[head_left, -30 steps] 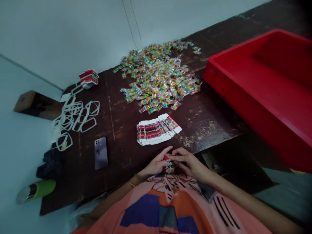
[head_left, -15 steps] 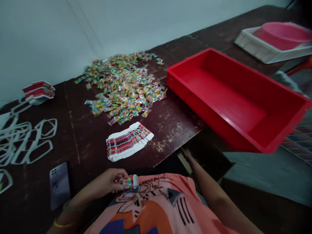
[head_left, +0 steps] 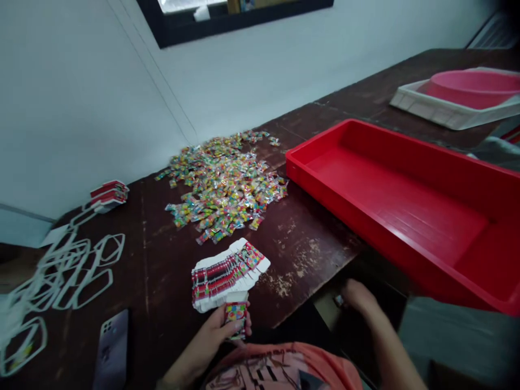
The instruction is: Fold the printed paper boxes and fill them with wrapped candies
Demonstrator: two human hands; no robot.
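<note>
My left hand [head_left: 227, 327] is closed round a small printed carton [head_left: 236, 313], red with coloured patches and a white flap at its top. It holds the carton upright at the table's front edge. Just beyond lies a fanned stack of flattened cartons [head_left: 229, 271] in the same print. Low on the right, over a dark gap below the table edge, my right hand [head_left: 358, 295] is blurred, its fingers curled together. A tiny pale thing [head_left: 338, 300] shows at its fingertips, too small to name. Behind the cartons spreads a heap of small wrapped candies [head_left: 227, 187].
A big red tray [head_left: 390, 189] juts over the table's right edge. Beyond it a pink basin [head_left: 473, 89] sits in a white crate [head_left: 426, 111]. On the left are a phone [head_left: 111, 349], white looped bands [head_left: 95, 287] and a stack of red-and-white cards [head_left: 109, 195].
The view has tilted up. My left hand has brought the carton away from the shirt and turned it upright near the fanned stack. My right hand has risen from beneath the table edge.
</note>
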